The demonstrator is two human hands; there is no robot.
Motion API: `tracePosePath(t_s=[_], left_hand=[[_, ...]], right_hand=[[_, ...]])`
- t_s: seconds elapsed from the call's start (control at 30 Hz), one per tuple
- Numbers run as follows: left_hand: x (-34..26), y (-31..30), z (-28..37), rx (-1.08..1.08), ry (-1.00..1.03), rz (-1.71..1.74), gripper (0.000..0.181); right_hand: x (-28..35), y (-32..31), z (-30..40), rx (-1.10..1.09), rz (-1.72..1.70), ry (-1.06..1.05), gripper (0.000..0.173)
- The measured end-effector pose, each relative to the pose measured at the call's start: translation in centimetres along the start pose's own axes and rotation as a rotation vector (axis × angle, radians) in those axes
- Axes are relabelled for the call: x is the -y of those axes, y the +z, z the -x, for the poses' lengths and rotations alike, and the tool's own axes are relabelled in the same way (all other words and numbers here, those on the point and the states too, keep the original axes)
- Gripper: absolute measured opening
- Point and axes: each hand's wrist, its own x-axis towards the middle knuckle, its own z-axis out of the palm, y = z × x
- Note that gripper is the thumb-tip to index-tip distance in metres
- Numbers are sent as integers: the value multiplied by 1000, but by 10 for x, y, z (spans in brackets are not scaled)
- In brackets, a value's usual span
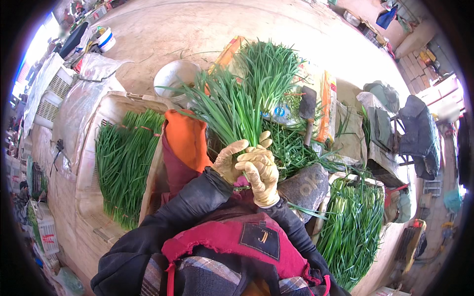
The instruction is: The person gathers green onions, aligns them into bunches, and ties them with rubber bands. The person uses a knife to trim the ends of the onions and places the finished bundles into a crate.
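Both my hands wear pale yellow gloves and meet in front of my chest. A loose bunch of long green leafy stalks point(237, 111) fans out away from me, its lower ends between my hands. My left hand point(230, 161) curls around the bunch from the left side. On the right, my right hand point(261, 170) has its fingers bent against the stalks. Just beyond lies another pile of green stalks point(268, 70) on printed sacks. A broad-bladed tool with a wooden handle point(308, 111) rests to the right, near loose leaves point(296, 148).
At the left, a plastic crate point(89, 148) holds tied green bundles point(129, 162). Another crate point(318, 225) of greens point(350, 229) stands at the right. A white bucket point(176, 76) sits beyond the orange cloth point(187, 138). A grey stone-like block point(307, 187) lies beside my right forearm.
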Motion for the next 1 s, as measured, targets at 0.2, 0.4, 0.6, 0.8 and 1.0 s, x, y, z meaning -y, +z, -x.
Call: tracePosePath(t_s=[0.2, 0.4, 0.6, 0.8, 1.0], left_hand=[[-10, -18, 9, -84, 23, -50, 73], [-4, -8, 13, -130, 137, -240, 70], [-15, -17, 20, -50, 70, -269, 83], [-14, -26, 29, -180, 80, -528, 74], [-7, -8, 25, -133, 77, -674, 65]], right_hand=[[11, -8, 6, 106, -79, 147, 28], [5, -2, 14, -13, -131, 342, 50], [-4, -14, 6, 240, -268, 412, 51], [-6, -13, 3, 212, -137, 607, 43], [-4, -7, -2, 50, 78, 523, 35]])
